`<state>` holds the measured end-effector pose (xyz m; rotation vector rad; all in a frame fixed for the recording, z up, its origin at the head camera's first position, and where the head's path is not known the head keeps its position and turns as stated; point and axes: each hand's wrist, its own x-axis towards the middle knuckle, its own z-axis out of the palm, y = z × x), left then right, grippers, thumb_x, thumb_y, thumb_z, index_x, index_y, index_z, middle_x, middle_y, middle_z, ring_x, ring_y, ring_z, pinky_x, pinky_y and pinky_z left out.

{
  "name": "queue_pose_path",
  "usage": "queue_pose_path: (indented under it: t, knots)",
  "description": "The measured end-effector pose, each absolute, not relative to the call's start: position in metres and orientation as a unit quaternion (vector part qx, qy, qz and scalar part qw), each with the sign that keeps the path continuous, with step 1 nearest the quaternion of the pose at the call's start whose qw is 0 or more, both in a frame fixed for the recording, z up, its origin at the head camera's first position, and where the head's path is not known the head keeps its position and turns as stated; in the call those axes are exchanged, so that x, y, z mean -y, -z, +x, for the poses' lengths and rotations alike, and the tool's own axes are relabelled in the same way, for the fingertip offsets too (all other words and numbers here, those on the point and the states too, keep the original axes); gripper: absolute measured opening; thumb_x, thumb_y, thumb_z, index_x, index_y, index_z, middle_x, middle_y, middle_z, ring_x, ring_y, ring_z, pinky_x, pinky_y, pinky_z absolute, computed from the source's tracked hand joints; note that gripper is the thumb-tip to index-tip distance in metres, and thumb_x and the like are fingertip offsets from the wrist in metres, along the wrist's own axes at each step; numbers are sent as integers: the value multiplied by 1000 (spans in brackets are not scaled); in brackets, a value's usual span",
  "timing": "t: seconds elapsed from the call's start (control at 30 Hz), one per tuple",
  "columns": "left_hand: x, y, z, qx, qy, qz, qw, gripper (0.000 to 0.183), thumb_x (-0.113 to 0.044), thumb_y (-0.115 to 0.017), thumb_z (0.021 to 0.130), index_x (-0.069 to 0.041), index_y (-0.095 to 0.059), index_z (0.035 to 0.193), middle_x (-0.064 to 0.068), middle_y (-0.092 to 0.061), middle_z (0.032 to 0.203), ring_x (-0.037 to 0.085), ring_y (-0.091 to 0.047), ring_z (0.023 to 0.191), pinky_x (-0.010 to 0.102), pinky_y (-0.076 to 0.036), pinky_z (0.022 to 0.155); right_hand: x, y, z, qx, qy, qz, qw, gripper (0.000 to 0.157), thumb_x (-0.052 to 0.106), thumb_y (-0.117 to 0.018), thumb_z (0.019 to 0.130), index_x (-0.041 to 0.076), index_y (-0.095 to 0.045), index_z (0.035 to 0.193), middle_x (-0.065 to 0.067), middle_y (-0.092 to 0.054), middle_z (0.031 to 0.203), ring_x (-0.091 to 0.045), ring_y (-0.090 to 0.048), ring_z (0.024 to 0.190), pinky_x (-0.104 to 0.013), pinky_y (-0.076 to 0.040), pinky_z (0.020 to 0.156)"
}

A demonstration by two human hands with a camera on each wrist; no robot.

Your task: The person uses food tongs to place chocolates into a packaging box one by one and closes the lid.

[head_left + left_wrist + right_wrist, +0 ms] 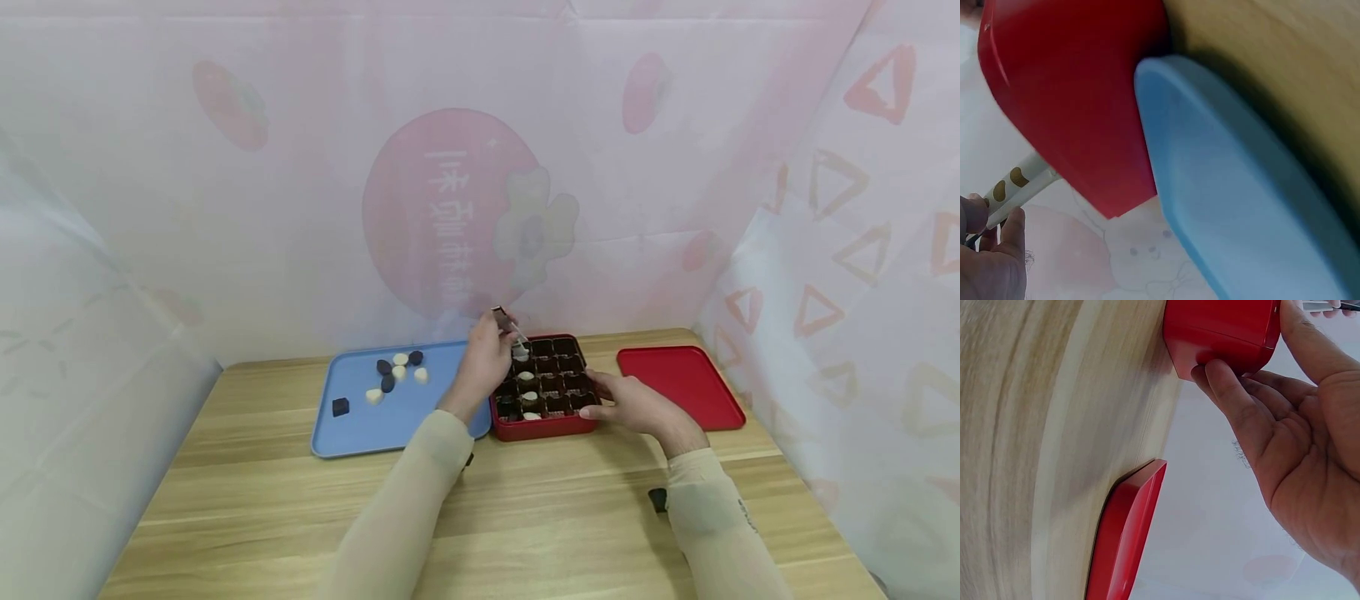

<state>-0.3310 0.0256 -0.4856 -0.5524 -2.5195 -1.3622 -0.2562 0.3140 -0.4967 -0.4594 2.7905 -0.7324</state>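
Observation:
My left hand (486, 358) pinches a pair of small tongs (1019, 181), white with brown spots. Their tips reach into the back left of a red box (536, 431) fitted with a dark compartment tray (551, 367). What the tips hold is too small to tell. Several pale chocolate pieces (530, 397) sit one behind another in cells toward the box's left side. My right hand (633, 404) holds the box at its right side, thumb at the rim near the front corner and fingers against the wall (1222, 344).
Left of the box lies a blue tray (427, 417) bearing several white pieces (374, 397), dark rounded pieces (387, 383) and a dark square one (341, 407). A red lid (682, 383) rests to the right. The wooden table (525, 517) meets printed curtains behind and at both sides.

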Motion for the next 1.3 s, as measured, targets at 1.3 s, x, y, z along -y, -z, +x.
queue_pose_path:
  t: [1.3]
  knots:
    - [126, 475, -288, 867, 466, -32, 171, 31, -1, -50, 122, 9, -41, 150, 31, -58, 139, 49, -71, 131, 60, -66, 118, -313, 496, -258, -951, 242, -154, 114, 91, 42, -86, 109, -1, -44, 178, -34, -56, 175, -55, -59, 160, -72, -53, 131]
